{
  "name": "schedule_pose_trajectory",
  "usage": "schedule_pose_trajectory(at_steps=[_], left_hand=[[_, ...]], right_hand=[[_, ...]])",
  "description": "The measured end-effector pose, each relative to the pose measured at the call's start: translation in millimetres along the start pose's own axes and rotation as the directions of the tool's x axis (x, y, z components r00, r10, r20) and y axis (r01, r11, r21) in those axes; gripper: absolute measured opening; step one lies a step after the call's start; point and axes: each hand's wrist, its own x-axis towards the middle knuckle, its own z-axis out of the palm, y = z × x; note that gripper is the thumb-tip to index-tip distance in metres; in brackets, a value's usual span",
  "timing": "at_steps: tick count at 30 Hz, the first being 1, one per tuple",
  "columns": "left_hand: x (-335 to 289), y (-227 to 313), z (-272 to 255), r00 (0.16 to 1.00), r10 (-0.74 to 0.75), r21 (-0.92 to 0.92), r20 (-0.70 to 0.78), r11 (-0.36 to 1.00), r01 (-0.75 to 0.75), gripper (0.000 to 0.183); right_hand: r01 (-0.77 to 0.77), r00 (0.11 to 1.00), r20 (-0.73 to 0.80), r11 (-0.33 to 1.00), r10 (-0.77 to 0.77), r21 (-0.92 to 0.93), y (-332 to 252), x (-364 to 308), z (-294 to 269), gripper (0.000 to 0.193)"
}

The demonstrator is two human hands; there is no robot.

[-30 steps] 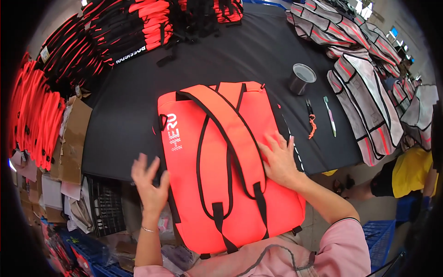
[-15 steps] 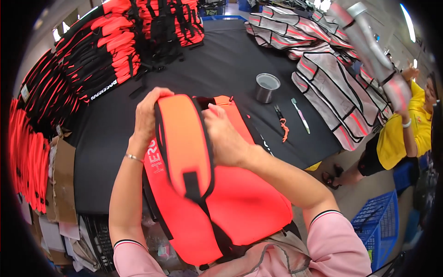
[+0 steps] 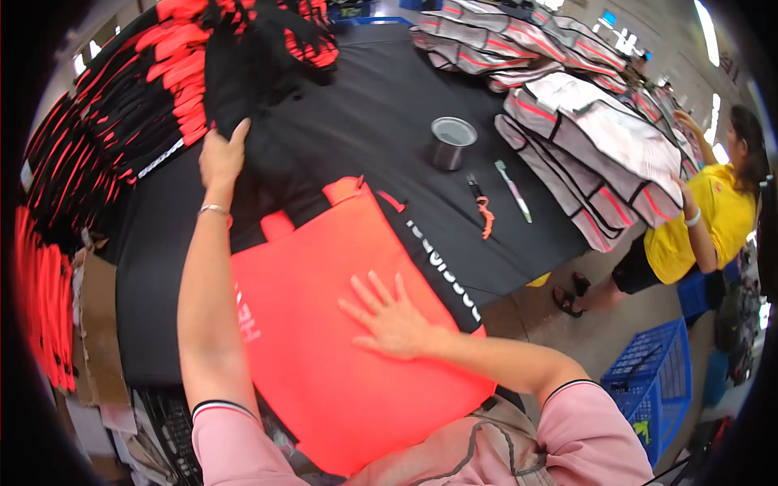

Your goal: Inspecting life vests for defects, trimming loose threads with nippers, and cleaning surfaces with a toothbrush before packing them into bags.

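Note:
A bright red-orange bag (image 3: 324, 381) lies flat before me on a black-covered table, pale lettering on its left side and black trim with white lettering along its right edge. My right hand (image 3: 389, 320) rests on it, palm down and fingers spread. Farther off to the left, my left hand (image 3: 223, 158) is closed at the edge of a black fabric piece (image 3: 235, 81), blurred, which stands up beside the stacks. Whether that piece joins the bag cannot be made out. Two short orange tabs (image 3: 344, 190) stick out at the bag's far edge.
Black-and-red bags (image 3: 105, 113) are stacked at left. Grey bags with red stripes (image 3: 583, 146) pile up at right, handled by a person in yellow (image 3: 709, 211). A metal cup (image 3: 450, 150), small snips (image 3: 478, 206) and a toothbrush (image 3: 514, 192) lie on the table (image 3: 365, 105); blue crates (image 3: 648, 373) stand on the floor.
The orange padded strap that lay across the bag is gone from its top. My left hand moved up and left; my right hand opened and came down flat. The other person lowered a grey piece.

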Motion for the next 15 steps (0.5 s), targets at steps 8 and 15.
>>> schedule_pose_trajectory(at_steps=[8, 15], left_hand=[[-114.1, -35.6, 21.0, 0.885, 0.241, 0.174, 0.398, 0.927, -0.331, 0.077], [-206.7, -30.4, 33.6, 0.724, 0.260, 0.261, 0.639, 0.813, -0.521, 0.099]], right_hand=[[0.017, 0.999, 0.038, 0.989, -0.023, 0.145, -2.2, -14.8, 1.1, 0.075], [0.013, 0.992, 0.122, 0.984, -0.035, 0.176, 6.6, -14.6, -13.8, 0.075]])
